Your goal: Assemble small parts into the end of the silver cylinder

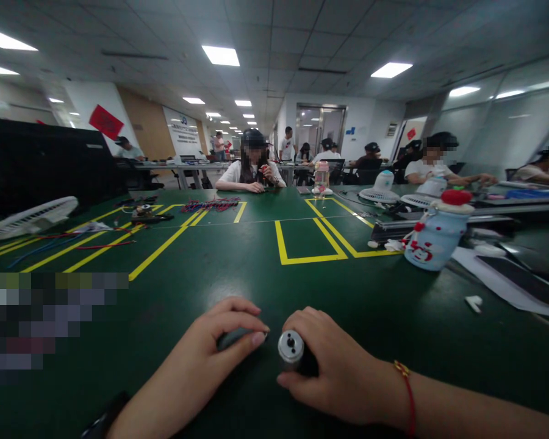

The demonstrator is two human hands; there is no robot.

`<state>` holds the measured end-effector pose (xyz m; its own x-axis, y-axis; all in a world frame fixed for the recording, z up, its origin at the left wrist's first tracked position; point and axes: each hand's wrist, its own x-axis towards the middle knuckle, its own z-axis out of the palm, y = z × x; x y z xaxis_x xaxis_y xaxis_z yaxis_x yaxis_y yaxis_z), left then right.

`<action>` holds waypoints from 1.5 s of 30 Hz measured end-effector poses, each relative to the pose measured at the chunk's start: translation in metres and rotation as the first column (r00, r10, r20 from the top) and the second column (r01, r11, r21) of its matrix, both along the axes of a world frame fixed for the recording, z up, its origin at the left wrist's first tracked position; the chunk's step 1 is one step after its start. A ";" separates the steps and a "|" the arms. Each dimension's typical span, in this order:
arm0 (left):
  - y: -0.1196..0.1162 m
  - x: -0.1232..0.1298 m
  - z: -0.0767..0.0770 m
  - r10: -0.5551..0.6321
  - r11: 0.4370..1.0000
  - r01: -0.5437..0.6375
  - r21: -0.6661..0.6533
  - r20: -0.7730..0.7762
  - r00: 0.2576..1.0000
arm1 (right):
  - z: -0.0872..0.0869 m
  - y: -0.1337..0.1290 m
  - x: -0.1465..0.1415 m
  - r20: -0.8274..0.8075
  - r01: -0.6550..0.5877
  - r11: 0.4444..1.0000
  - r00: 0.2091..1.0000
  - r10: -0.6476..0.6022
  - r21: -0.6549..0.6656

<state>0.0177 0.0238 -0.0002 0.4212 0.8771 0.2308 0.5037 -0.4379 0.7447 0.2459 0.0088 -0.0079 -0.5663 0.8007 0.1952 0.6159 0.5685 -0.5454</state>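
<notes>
Metal cylinder [291, 350] in the head view, down at six o'clock, above the green table [183, 292] or on it, cannot tell which. Shiny end with little holes turned toward the camera. Held in the right hand [336, 361], fingers and thumb wrapped tight around its sides. Near it, at nine o'clock, left hand [205, 342], thumb and pointer tips pinched on a tiny dark bit [266, 334], too small to name. Farther off from the cylinder: blue bottle [437, 238] at two o'clock, messy wires [210, 205] at eleven.
</notes>
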 end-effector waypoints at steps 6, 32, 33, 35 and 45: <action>0.004 -0.029 -0.032 -0.025 1.000 0.028 0.010 -0.241 0.970 | -0.001 0.001 -0.001 -0.010 0.017 1.000 1.000 -0.017 -0.010; -0.004 -0.018 -0.020 -0.003 0.998 0.022 0.054 -0.325 0.946 | 0.002 -0.002 -0.003 0.001 0.026 0.999 1.000 -0.026 -0.019; -0.005 -0.018 -0.021 -0.005 0.998 0.024 0.053 -0.323 0.946 | 0.001 -0.002 -0.002 0.003 0.028 0.999 1.000 -0.028 -0.020; -0.005 -0.019 -0.022 -0.008 0.999 0.024 0.049 -0.310 0.951 | 0.001 -0.002 -0.002 0.004 0.027 0.999 1.000 -0.027 -0.018; 0.000 0.006 0.012 -0.013 0.996 0.017 0.093 -0.043 0.999 | -0.002 0.000 0.000 -0.007 0.003 1.000 1.000 -0.003 0.002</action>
